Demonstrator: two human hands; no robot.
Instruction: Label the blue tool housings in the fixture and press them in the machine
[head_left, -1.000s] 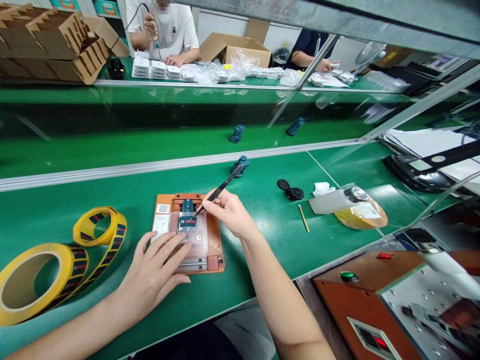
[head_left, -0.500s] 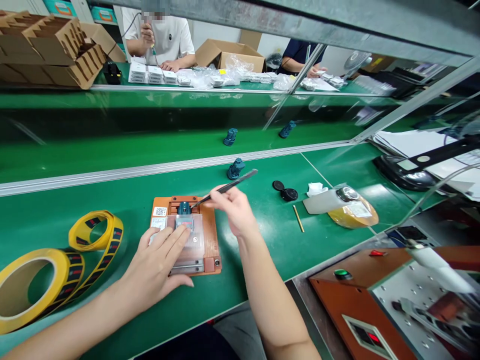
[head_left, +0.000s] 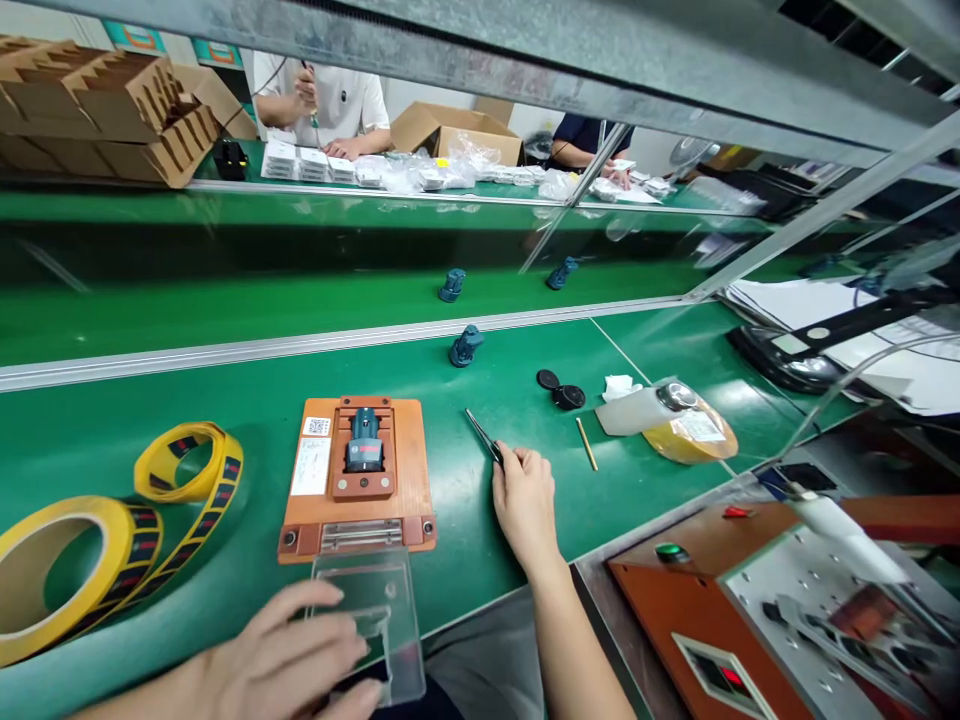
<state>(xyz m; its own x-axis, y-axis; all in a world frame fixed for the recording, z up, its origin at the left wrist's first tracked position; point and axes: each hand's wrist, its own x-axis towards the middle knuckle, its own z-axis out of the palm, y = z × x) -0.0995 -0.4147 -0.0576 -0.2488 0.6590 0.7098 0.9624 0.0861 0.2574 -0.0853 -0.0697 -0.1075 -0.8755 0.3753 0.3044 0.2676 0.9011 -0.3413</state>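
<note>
My right hand [head_left: 527, 500] is closed around dark tweezers [head_left: 482, 436], their tips pointing away over the green bench. My left hand [head_left: 289, 650] has its fingers apart over a clear plastic cover [head_left: 405, 620]; whether they touch it is hard to tell. The cover is swung back toward me from the hinge side of an orange fixture [head_left: 409, 470]. In the fixture's brown nest [head_left: 385, 485] lies a blue battery pack [head_left: 365, 425], its near end bearing a grey and red label [head_left: 364, 450].
A yellow label roll [head_left: 124, 530] curls at the left. Blue battery packs [head_left: 466, 345] stand beyond the fixture. Black round caps [head_left: 568, 397], a yellow stick [head_left: 586, 444], a bottle [head_left: 637, 410] and a tape roll [head_left: 697, 445] lie rightward. An orange machine [head_left: 660, 620] stands front right.
The clear cover has swung off the battery pack toward me, with my left hand moving back alongside. My right hand has withdrawn the tweezers from the fixture to the right and lowered them.
</note>
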